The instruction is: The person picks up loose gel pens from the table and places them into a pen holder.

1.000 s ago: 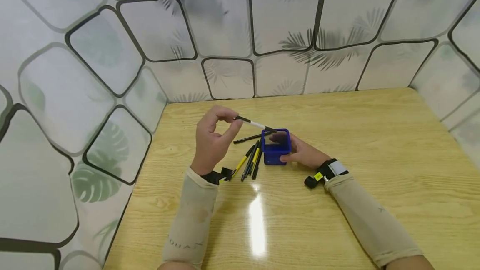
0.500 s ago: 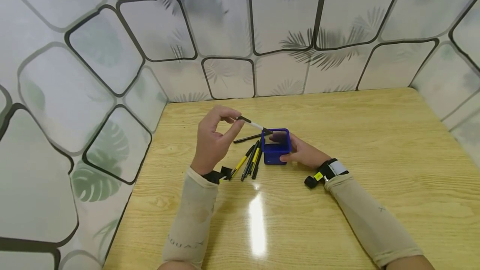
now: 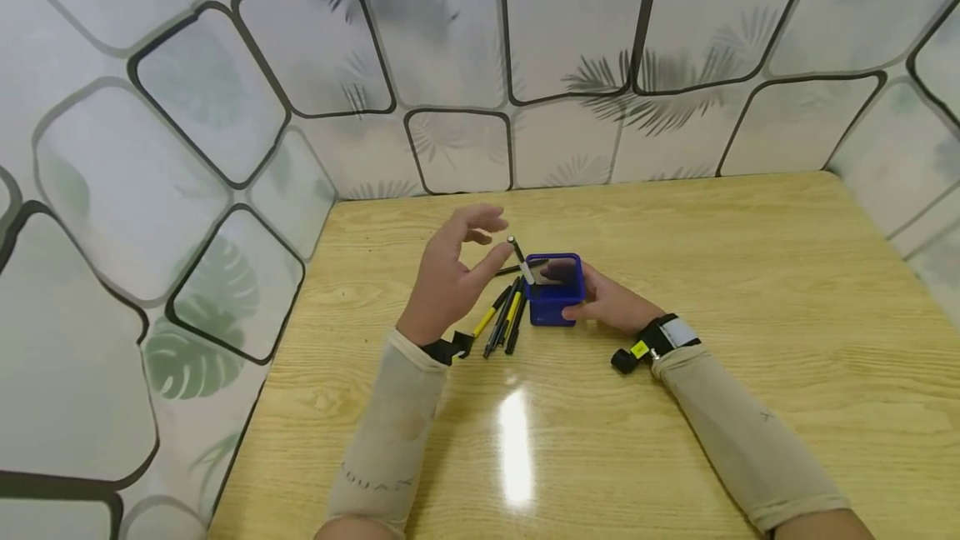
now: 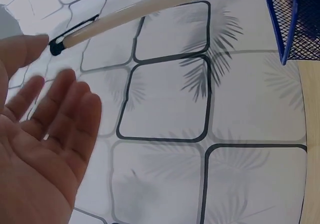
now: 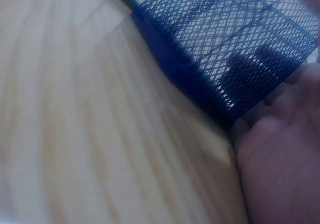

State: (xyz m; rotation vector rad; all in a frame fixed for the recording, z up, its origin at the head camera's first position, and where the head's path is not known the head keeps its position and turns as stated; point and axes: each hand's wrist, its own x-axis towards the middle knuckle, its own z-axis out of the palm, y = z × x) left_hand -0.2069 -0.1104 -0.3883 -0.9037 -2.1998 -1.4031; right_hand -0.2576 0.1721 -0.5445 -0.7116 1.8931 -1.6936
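In the head view, a blue mesh pen holder (image 3: 553, 312) stands on the table. My right hand (image 3: 611, 303) grips it from the right, thumb on the near side and fingers behind the mesh. A white pen with black ends (image 3: 523, 263) tilts at its left rim; I cannot tell whether its lower tip is inside. My left hand (image 3: 453, 277) is beside the pen's upper end, fingers spread and apart from it. In the left wrist view the thumb tip lies by the clip end of the pen (image 4: 130, 15), perhaps touching. The right wrist view shows fingers behind the mesh (image 5: 215, 49).
Left of the holder lie several black and yellow pens (image 3: 504, 319) in a loose bunch, with a black pen (image 3: 508, 270) behind them. The wood-grain table (image 3: 675, 223) ends at a patterned wall covering (image 3: 562, 140) at the back and sides.
My left hand has moved right and its fingers have spread from their pinch on the white pen. The pen has swung steeper, its clip end up at the holder's left rim. My right hand stays put.
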